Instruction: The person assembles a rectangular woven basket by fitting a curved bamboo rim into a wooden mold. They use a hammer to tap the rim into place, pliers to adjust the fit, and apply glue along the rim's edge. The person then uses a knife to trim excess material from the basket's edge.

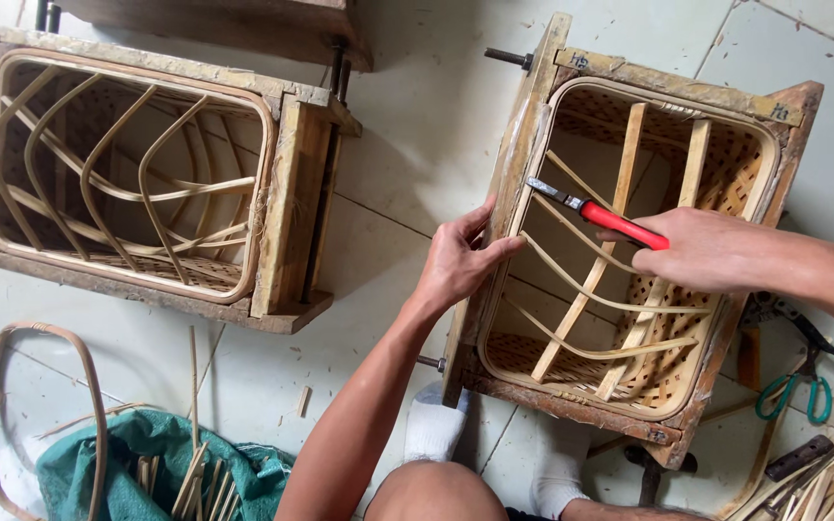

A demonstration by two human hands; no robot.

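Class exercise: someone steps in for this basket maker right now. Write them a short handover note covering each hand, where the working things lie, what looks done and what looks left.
Left hand: open, fingers pressing the near wall of the wooden mould frame, no tool in it.
Right hand: gripping a red-handled knife, blade toward the rim.
Woven bamboo basket sits inside the frame; curved strips and flat slats are already in.
Left: the blade is at the rim edge, apparently still being worked.
A second framed basket lies to the left; green-handled scissors to the right.
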